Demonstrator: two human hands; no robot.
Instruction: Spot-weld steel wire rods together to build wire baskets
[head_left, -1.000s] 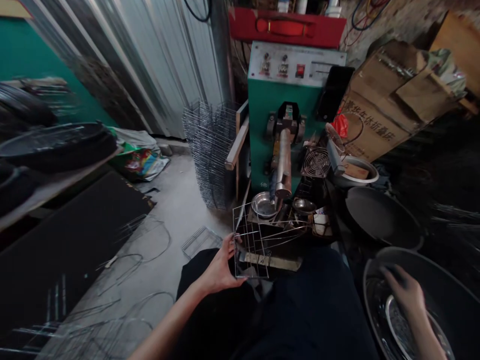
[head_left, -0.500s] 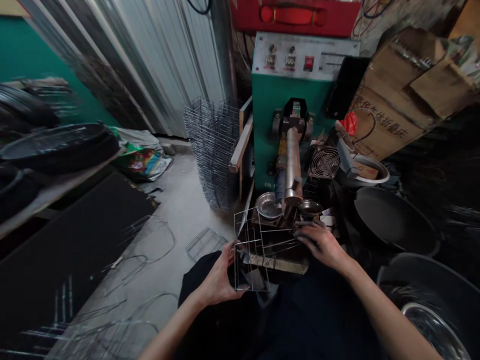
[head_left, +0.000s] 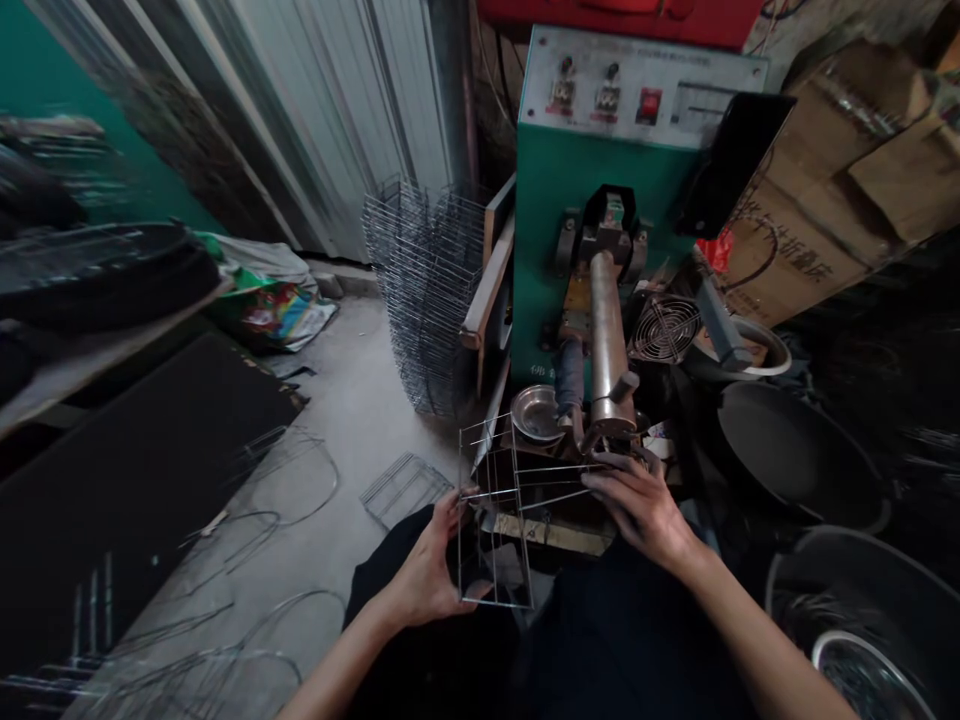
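Observation:
A thin wire frame (head_left: 516, 500), box-like at its left end, is held low in front of me. My left hand (head_left: 435, 565) grips its left side, thumb above and fingers around the lower wires. At the right end of the long wires, my right hand (head_left: 637, 500) has its fingers closed on them, just below the metal cylinder (head_left: 611, 340) of a green machine (head_left: 547, 220). A small metal bowl (head_left: 536, 412) sits behind the frame. The right fingertips are partly hidden in the dark area under the cylinder.
A tall stack of wire racks (head_left: 427, 300) stands left of the machine by a wooden bar (head_left: 487, 280). Another wire frame (head_left: 405, 490) lies on the floor. Black basins (head_left: 802, 455), a cardboard box (head_left: 817, 200) and a fan (head_left: 665, 330) are at right.
The view has shifted, so the machine appears larger and farther right. Both hands still hold the wire frame, which sits slightly lower and farther left in view.

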